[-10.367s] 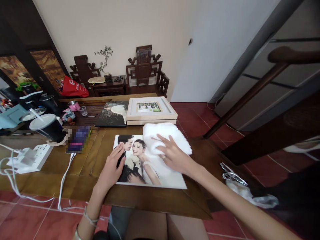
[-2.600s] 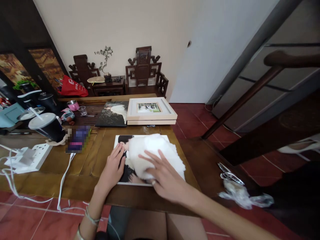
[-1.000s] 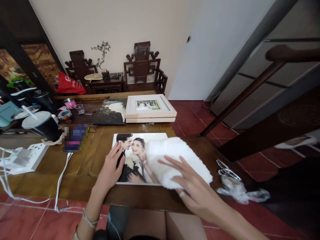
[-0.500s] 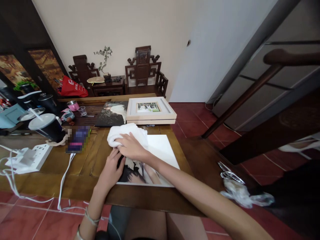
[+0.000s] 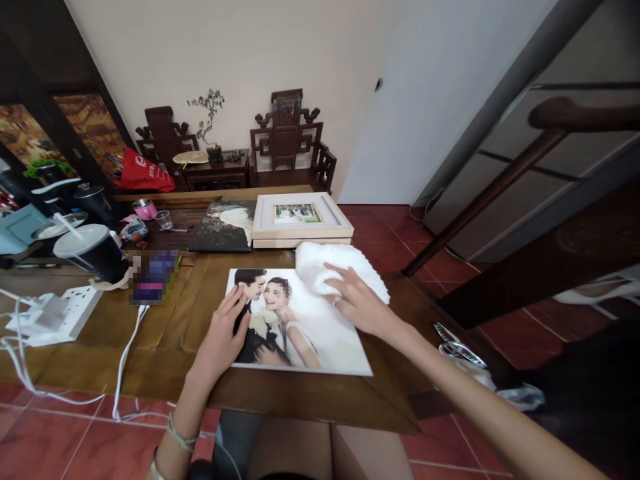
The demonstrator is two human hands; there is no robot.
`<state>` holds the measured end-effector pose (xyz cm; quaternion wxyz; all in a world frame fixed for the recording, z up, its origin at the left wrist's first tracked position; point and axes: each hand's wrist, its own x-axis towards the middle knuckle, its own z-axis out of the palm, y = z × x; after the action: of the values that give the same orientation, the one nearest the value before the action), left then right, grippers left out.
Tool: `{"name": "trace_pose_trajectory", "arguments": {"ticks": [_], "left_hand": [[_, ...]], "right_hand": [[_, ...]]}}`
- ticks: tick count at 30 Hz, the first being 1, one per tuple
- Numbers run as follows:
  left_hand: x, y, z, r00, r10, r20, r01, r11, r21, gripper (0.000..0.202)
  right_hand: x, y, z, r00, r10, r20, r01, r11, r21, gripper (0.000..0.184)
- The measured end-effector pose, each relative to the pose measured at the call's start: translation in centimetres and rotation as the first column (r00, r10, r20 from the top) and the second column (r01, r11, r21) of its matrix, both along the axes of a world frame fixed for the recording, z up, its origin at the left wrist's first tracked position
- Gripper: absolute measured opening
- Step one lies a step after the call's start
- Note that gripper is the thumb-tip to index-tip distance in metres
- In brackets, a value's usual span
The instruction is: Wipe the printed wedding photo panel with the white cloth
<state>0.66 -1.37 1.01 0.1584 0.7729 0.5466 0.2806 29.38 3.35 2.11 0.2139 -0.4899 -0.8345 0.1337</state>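
Note:
A photo panel point(image 5: 345, 353) showing a couple lies flat near the front edge of the wooden table. My left hand point(image 5: 223, 330) rests on its left edge, fingers stretched out and lying flat. At the panel's upper right corner, my right hand point(image 5: 363, 301) presses on a fluffy white cloth point(image 5: 333, 257), its fingers sunk into the folds. Part of the cloth covers that corner and reaches past the panel's right side.
Behind the panel are a light wooden picture frame point(image 5: 327, 233) and a dark photo panel point(image 5: 220, 230). On the left sit a phone point(image 5: 155, 280), a lidded cup point(image 5: 93, 250) and a power strip point(image 5: 80, 310) with cables. Scissors point(image 5: 457, 347) lie on the right.
My right hand has swept the white cloth from the panel's upper left to its upper right corner, uncovering the pictured couple. My left hand has stayed at the left edge.

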Motion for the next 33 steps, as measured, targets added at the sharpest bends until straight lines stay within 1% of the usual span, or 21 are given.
{"name": "trace_pose_trajectory", "arguments": {"ticks": [2, 4, 7, 9, 10, 12, 14, 16, 19, 21, 23, 24, 26, 29, 31, 33], "left_hand": [[0.0, 0.0, 0.0, 1.0, -0.002, -0.003, 0.002, 1.0, 0.006, 0.044], [0.0, 0.0, 0.0, 1.0, -0.006, -0.006, 0.006, 1.0, 0.011, 0.044], [0.0, 0.0, 0.0, 1.0, -0.006, -0.008, 0.007, 1.0, 0.015, 0.044], [-0.1, -0.1, 0.1, 1.0, -0.01, -0.009, 0.01, 1.0, 0.014, 0.045], [-0.1, -0.1, 0.2, 1.0, -0.011, -0.011, 0.012, 1.0, 0.012, 0.045], [-0.1, -0.2, 0.2, 1.0, -0.012, -0.02, 0.013, 1.0, 0.009, 0.045], [-0.2, -0.2, 0.2, 1.0, -0.012, -0.026, 0.012, 1.0, 0.008, 0.045], [-0.2, -0.1, 0.2, 1.0, -0.015, -0.023, 0.015, 1.0, 0.011, 0.045], [-0.2, -0.1, 0.2, 1.0, -0.018, -0.006, 0.018, 1.0, 0.018, 0.043], [-0.2, 0.0, 0.2, 1.0, -0.014, 0.006, 0.014, 1.0, 0.022, 0.042], [-0.2, 0.0, 0.2, 1.0, -0.01, 0.011, 0.009, 1.0, 0.021, 0.042], [-0.2, 0.0, 0.2, 1.0, -0.008, 0.011, 0.007, 1.0, 0.022, 0.042], [-0.1, 0.0, 0.1, 1.0, -0.004, 0.012, 0.004, 1.0, 0.026, 0.043], [-0.1, -0.2, 0.1, 1.0, -0.006, 0.017, 0.006, 1.0, 0.021, 0.045], [-0.1, -0.4, 0.1, 1.0, -0.01, 0.013, 0.01, 1.0, -0.004, 0.047], [-0.1, -0.5, 0.1, 1.0, -0.008, 0.005, 0.009, 1.0, -0.026, 0.049]], "right_hand": [[0.0, -2.3, -0.1, 0.998, 0.054, 0.036, -0.056, 0.997, 0.046, 0.027], [-0.4, -5.3, 0.1, 0.987, 0.147, 0.068, -0.152, 0.984, 0.09, 0.024], [-1.4, -9.6, 0.9, 0.959, 0.272, 0.083, -0.278, 0.957, 0.081, 0.023], [-1.8, -11.1, 1.4, 0.948, 0.307, 0.086, -0.312, 0.949, 0.05, 0.026], [-1.9, -11.2, 1.5, 0.946, 0.313, 0.084, -0.317, 0.948, 0.031, 0.028], [-1.9, -10.1, 1.6, 0.947, 0.314, 0.068, -0.316, 0.949, 0.013, 0.029], [-1.7, -7.5, 1.2, 0.957, 0.285, 0.046, -0.286, 0.958, 0.024, 0.027], [-1.3, -4.2, 0.8, 0.979, 0.203, 0.024, -0.204, 0.978, 0.042, 0.026], [-0.7, 0.2, 0.6, 0.998, 0.069, -0.004, -0.069, 0.997, 0.032, 0.029], [-0.4, 1.8, 0.7, 0.999, 0.032, -0.011, -0.031, 0.999, 0.024, 0.03], [-0.3, 1.7, 0.7, 0.999, 0.037, -0.008, -0.037, 0.999, 0.021, 0.03], [-0.3, 1.0, 0.7, 0.999, 0.054, -0.002, -0.054, 0.998, 0.025, 0.029], [-0.4, -1.5, 0.4, 0.994, 0.11, 0.01, -0.111, 0.993, 0.048, 0.028], [-0.7, -7.1, 0.1, 0.979, 0.205, 0.01, -0.205, 0.974, 0.096, 0.021], [-1.0, -10.8, 0.2, 0.972, 0.235, 0.014, -0.235, 0.966, 0.109, 0.02], [-1.2, -13.3, 0.6, 0.962, 0.27, 0.039, -0.273, 0.957, 0.101, 0.02]]}}
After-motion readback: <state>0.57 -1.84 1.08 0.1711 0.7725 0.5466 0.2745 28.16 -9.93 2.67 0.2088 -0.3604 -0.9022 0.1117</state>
